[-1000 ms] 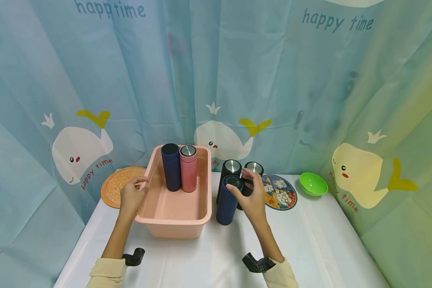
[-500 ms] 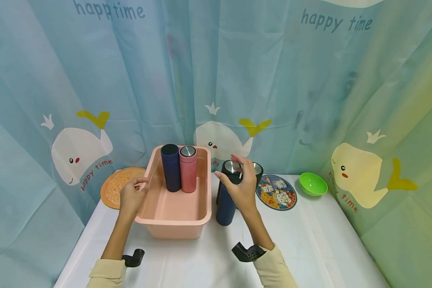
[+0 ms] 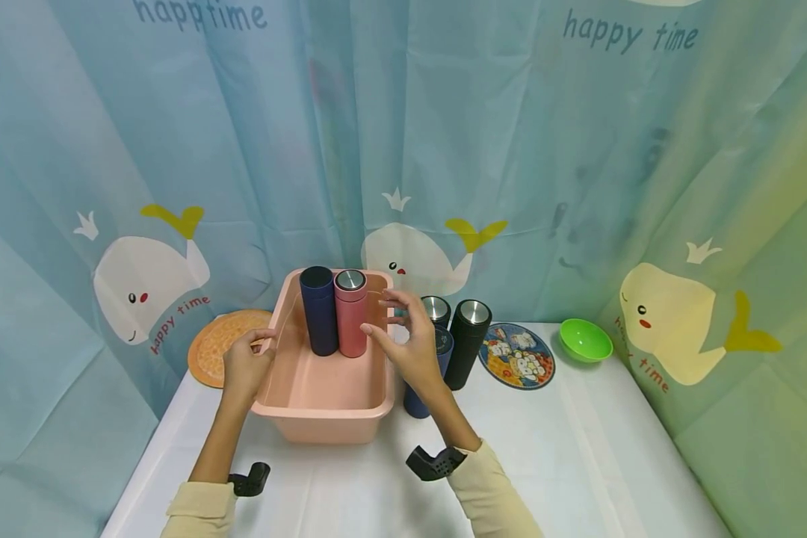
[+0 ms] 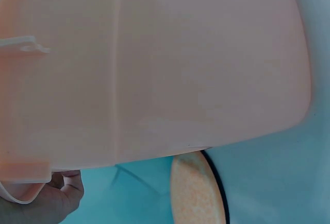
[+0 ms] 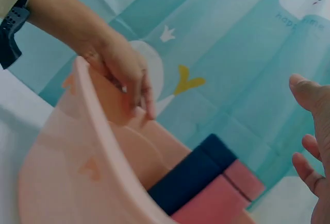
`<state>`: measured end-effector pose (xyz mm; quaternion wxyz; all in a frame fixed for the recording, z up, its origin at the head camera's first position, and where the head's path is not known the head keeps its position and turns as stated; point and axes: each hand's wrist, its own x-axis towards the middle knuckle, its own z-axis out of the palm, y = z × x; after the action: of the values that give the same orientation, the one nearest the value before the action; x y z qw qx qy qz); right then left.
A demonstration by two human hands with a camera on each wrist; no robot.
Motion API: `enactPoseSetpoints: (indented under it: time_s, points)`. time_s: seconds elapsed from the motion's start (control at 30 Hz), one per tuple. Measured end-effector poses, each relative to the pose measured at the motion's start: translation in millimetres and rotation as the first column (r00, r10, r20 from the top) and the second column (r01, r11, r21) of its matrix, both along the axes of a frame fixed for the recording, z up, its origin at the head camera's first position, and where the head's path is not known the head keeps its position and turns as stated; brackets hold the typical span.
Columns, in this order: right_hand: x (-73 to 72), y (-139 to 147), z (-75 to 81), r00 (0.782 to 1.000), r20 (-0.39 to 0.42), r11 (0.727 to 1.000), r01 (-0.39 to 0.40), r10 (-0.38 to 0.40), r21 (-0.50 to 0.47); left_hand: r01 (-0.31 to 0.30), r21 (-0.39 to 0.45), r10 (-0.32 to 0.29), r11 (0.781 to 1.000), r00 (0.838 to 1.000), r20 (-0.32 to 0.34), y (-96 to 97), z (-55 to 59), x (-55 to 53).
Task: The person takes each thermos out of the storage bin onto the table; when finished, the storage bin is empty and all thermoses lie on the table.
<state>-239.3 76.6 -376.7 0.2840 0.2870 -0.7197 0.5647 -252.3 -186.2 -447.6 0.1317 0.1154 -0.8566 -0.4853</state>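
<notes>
My left hand grips the left rim of a pink plastic basin; in the left wrist view the basin's outer wall fills most of the picture. Inside the basin, a navy thermos and a pink thermos stand side by side at the back. My right hand hangs over the basin's right rim, holding nothing, its thumb and fingers spread beside the pink thermos. Partly hidden behind that hand, a second navy thermos stands outside the basin. Two black thermoses with steel-topped lids stand behind it, the right one fully visible.
A round pizza-patterned mat lies left of the basin. To the right are a round cartoon-printed mat and a green bowl. A blue curtain with whale prints hangs behind the white table.
My right hand has moved left, away from the thermoses on the table, to over the basin's right rim. The left hand stays on the left rim.
</notes>
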Motion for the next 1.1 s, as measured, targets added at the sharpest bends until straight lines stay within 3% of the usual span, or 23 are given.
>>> enactPoseSetpoints:
  time_s: [0.17,0.33,0.47,0.73,1.1]
  points:
    - [-8.7,-11.6,-16.8,0.99,0.129,0.999,-0.051,0.051,-0.005,0.004,0.003,-0.004,1.0,1.0,0.01,0.0,-0.6,0.2]
    - [-30.3,-20.7,-44.8,0.982,0.189,0.999,-0.002,-0.008,0.051,0.007,-0.007,-0.007,1.0,1.0,0.008,-0.3,-1.1,0.1]
    - [-41.9,-23.7,-58.4,0.976,0.216,0.999,0.014,-0.022,0.038,0.009,-0.006,-0.009,1.0,1.0,0.013,0.0,-2.0,0.8]
    - [-59.3,-29.9,-68.9,0.96,0.272,0.998,0.054,-0.06,0.029,0.002,-0.003,-0.002,1.0,1.0,0.014,0.3,-0.9,1.5]
    - [-81.9,-38.0,-67.5,0.945,0.303,0.991,0.105,-0.125,0.082,0.004,-0.021,-0.003,1.0,1.0,0.01,0.9,1.9,1.3]
